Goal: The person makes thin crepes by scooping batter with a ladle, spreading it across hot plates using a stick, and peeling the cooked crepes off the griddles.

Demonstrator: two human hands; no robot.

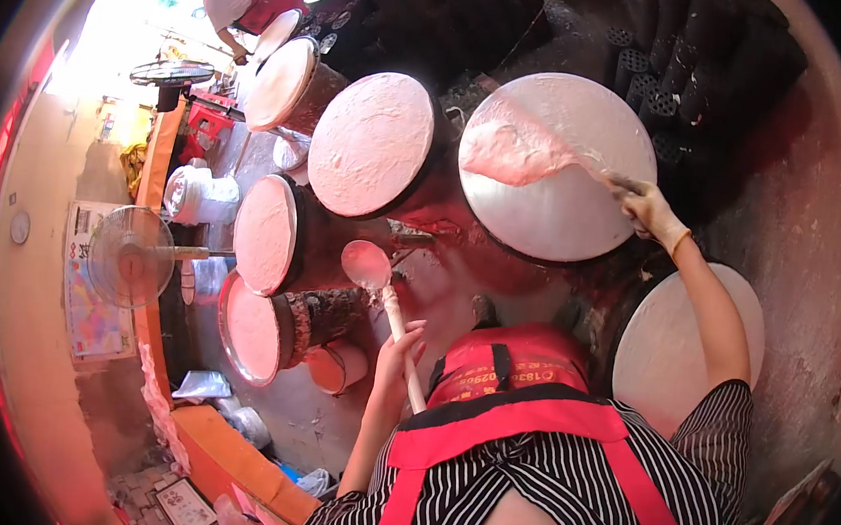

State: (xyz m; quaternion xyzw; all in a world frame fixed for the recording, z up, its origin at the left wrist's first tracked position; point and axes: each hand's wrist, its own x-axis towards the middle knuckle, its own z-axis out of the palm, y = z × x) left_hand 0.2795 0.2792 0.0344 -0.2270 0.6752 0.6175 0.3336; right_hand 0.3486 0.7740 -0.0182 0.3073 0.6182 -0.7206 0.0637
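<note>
My left hand (396, 360) is closed around the long pale handle of a ladle (366, 264), whose round bowl points away from me. My right hand (656, 217), in a pale glove, is closed on the short dark handle of a flat tool (627, 183) above a large round griddle (550, 223). A pale, wet-looking sheet of dough or batter (516, 147) spreads over the griddle's left part, its narrow end reaching the tool. How the tool meets that sheet is unclear. Another round griddle (693, 335) lies below my right forearm.
Several drum-like stoves bear pale-covered round tops, such as the near one (370, 147) and a left one (266, 235). Perforated dark cylinders (638, 73) stack at the back right. A standing fan (131, 257) is at left. Another person (249, 2) bends at the far end.
</note>
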